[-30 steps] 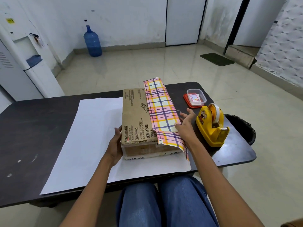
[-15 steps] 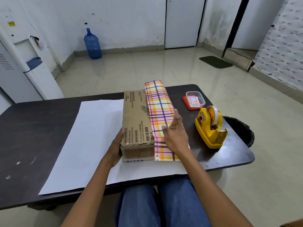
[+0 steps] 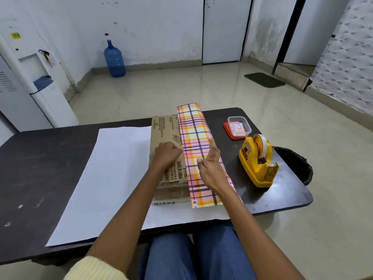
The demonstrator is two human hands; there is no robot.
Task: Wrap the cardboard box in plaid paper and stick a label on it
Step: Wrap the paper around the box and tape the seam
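White back of plaid paper (image 3: 105, 178) flat left of the cardboard box (image 3: 163, 130). Moved from the box's left side onto its top: left hand (image 3: 166, 155), fingers curled at the plaid flap (image 3: 196, 134) edge, grip unclear. Lifted off the flap: right hand (image 3: 211, 168), fingers loose, empty; probably next, the tape dispenser (image 3: 257, 160) right of the box.

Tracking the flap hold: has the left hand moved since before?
Yes: the left hand rose from the left side of the cardboard box onto its top.

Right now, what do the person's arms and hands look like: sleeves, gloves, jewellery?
Left hand and right hand bare: no gloves, rings or watch visible. Left arm wears a yellow-and-white striped knit sleeve, seen at the frame bottom; right forearm shows no sleeve.
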